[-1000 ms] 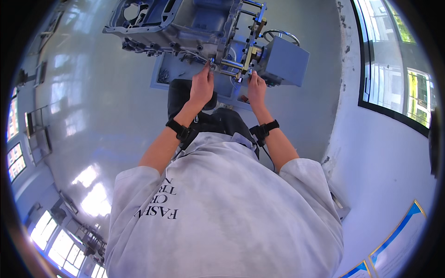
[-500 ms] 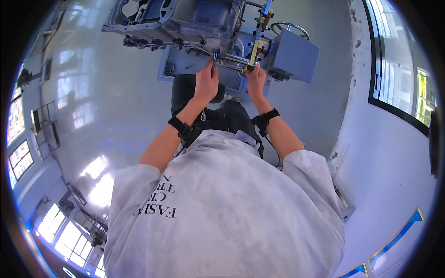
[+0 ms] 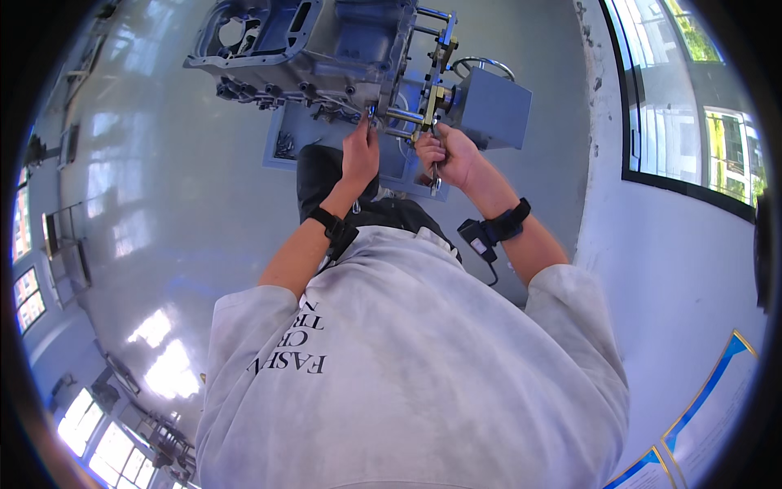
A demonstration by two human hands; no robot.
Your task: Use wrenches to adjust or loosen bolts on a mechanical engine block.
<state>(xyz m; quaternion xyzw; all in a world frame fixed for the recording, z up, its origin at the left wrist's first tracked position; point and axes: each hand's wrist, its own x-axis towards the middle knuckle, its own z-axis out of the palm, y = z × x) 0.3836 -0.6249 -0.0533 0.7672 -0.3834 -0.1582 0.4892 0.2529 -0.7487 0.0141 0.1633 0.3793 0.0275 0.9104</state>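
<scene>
A grey metal engine block is bolted by long rods to a blue stand in front of me. At its lower right corner my left hand is closed around a slim shiny metal tool, its kind mostly hidden by the fingers. My right hand grips a chrome wrench, which is upright in the picture with its lower end below my fist. The wrench's upper end meets the yellowish mounting bracket just right of the block; how it sits there is hidden.
A blue-grey box with a handwheel stands right of the bracket. Under the block is a blue tray holding small dark parts. My knees are close below it. A white wall with a window rises at the right.
My right hand, earlier with its fingers up at the bracket's end, is now lower and wrapped around the wrench. The left hand stays by the block's corner. The whole view has shifted slightly.
</scene>
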